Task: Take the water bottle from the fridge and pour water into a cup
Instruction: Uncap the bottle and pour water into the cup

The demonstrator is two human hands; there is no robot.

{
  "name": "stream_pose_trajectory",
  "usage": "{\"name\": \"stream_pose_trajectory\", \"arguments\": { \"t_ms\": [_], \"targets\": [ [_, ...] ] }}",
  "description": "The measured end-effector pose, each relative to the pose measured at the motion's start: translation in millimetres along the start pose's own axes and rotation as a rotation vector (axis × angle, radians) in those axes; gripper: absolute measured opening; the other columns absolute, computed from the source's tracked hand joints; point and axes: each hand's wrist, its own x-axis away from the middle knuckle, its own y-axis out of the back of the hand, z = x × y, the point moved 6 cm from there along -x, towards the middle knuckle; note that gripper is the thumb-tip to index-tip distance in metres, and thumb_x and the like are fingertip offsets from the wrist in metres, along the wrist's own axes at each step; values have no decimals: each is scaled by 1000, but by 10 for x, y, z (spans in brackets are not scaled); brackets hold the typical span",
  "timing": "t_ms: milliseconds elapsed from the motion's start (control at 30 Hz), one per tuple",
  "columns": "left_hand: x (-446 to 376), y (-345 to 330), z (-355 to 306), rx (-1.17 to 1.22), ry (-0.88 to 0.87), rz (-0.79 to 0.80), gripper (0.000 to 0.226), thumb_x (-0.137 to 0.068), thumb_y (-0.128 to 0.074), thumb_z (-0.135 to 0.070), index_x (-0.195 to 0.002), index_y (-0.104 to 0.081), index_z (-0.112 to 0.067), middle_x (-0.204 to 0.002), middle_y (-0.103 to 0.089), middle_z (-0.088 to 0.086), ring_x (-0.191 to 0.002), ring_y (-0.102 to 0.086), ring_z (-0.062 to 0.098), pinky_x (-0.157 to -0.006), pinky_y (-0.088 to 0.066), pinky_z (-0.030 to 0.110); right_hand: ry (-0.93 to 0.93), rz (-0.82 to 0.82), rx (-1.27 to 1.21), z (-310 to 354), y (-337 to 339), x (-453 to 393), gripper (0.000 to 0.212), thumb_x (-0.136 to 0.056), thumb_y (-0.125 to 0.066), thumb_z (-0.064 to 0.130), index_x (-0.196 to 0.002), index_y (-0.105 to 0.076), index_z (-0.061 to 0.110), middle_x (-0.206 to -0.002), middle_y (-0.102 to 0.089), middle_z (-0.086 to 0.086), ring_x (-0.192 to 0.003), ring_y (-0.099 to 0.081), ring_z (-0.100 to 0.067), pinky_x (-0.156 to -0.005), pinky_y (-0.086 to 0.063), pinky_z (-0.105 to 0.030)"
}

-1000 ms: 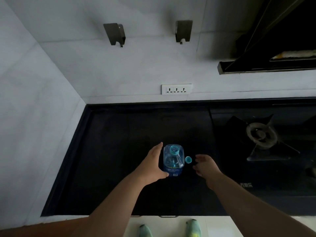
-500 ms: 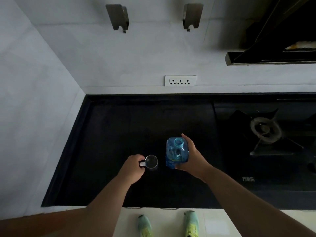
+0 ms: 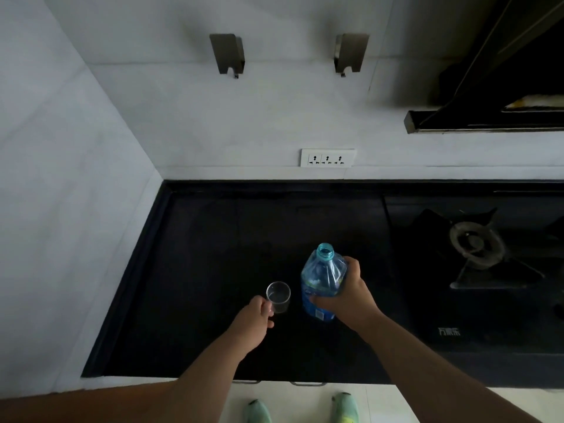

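A blue-tinted plastic water bottle [image 3: 323, 279] with a blue label has no cap on its neck, and its open mouth points up and slightly away from me. My right hand [image 3: 348, 293] wraps its body from the right. Just left of it a small clear glass cup [image 3: 278, 296] sits upright on the black countertop [image 3: 213, 270]; I cannot tell whether it holds water. My left hand [image 3: 253, 322] pinches the cup's handle from the near side. The bottle cap is not visible.
A gas burner [image 3: 476, 244] is set into the black hob to the right. A white triple socket [image 3: 328, 158] sits on the back wall, two metal hooks [image 3: 227, 54] above it, a range hood [image 3: 488, 117] upper right. White wall closes the left side.
A second ago my left hand held the bottle and my right held the cap. Now my right hand grips the bottle, raised and tipped back slightly, and my left holds the cup.
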Motion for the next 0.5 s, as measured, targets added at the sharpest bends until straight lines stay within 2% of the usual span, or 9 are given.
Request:
{"name": "stream_pose_trajectory", "arguments": {
  "t_ms": [100, 233, 367, 433, 500],
  "targets": [
    [215, 260, -321, 45, -128, -106, 25, -110, -37, -39, -112, -60, -28, -108, -66, -7, -97, -66, 7, -95, -58, 38, 57, -78, 54, 351, 257, 105, 104, -49, -91, 51, -135, -33, 50, -126, -60, 19, -117, -61, -11, -97, -57, -46],
    [696, 769, -985, 95, -363, -251, 33, -110, -38, -38, -95, -64, -24, -98, -66, -3, -92, -67, 9, -92, -58, 35, 243, -268, 206, 1044, 712, 299, 105, -54, -92, 53, -143, -38, 35, -134, -53, 12, -132, -46, -18, -105, -49, -44],
    [1257, 1242, -1519, 194, -487, -323, 35, -110, -38, -41, -100, -66, -22, -96, -70, 0, -89, -70, 10, -75, -50, 16, 355, -385, 352, 1700, 1161, 575, 105, -60, -89, 59, -145, -32, 36, -140, -47, 14, -133, -45, -13, -93, -48, -35],
    [1511, 1397, -1696, 230, -541, -342, 35, -109, -38, -41, -100, -67, -24, -93, -71, -1, -86, -70, 9, -72, -48, 15, 417, -438, 400, 1992, 1349, 738, 105, -62, -89, 57, -146, -30, 33, -143, -45, 12, -131, -49, -15, -86, -46, -33],
    [1730, 1492, -1830, 231, -588, -357, 34, -108, -39, -43, -96, -66, -27, -89, -71, -1, -82, -70, 8, -75, -50, 19, 479, -476, 404, 2234, 1498, 891, 103, -64, -89, 52, -146, -29, 32, -142, -46, 12, -126, -54, -16, -81, -46, -32]
  ]
}}
